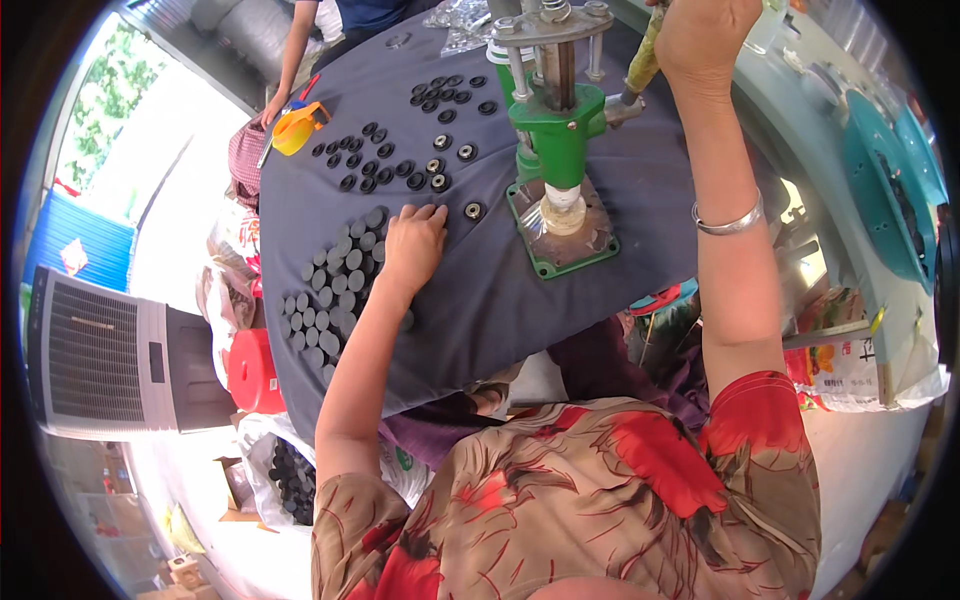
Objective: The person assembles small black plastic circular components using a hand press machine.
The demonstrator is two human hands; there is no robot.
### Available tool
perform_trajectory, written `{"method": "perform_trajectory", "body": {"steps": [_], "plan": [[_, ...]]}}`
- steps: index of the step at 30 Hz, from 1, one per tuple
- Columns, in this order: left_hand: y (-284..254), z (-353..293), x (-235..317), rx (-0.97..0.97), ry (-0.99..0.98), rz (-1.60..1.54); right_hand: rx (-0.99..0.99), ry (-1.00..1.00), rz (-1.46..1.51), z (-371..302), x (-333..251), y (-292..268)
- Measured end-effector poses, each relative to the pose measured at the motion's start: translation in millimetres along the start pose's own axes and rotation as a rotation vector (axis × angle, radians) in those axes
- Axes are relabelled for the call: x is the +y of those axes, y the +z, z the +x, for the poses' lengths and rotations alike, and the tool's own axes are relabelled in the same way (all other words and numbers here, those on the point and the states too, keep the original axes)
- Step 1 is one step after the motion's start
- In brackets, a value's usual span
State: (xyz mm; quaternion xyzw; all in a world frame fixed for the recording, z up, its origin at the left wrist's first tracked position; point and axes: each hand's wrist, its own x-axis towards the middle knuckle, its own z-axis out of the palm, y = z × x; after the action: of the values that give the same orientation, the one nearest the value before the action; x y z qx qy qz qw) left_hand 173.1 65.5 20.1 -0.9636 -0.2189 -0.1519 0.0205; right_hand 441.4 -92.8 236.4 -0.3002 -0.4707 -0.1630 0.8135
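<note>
My right hand [708, 45] is wrapped round the yellowish, tape-covered lever handle [645, 62] of a green hand press [560, 140], raised at the upper right. The press's pale ram end is down on its green-edged base plate [590, 250], and what lies under it is hidden. My left hand [415, 245] rests low over the table, fingers bent and together; anything under the fingertips is hidden. It lies at the right edge of a heap of grey round discs [337, 283]. Just beyond it are several black rings [385, 150], some with metal centres [473, 211].
A dark grey cloth covers the table [480, 320]. At the far left lie a yellow tape dispenser [295, 130] and another person's hand [271, 112]. A red stool [254, 372] and an air cooler [100, 350] stand left; a turquoise basket [885, 190] is at right.
</note>
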Motion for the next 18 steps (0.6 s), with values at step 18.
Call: {"method": "perform_trajectory", "body": {"steps": [18], "plan": [[33,10,34,0.343,-0.113,-0.387,-0.007,-0.009,0.045,2,4,-1]]}}
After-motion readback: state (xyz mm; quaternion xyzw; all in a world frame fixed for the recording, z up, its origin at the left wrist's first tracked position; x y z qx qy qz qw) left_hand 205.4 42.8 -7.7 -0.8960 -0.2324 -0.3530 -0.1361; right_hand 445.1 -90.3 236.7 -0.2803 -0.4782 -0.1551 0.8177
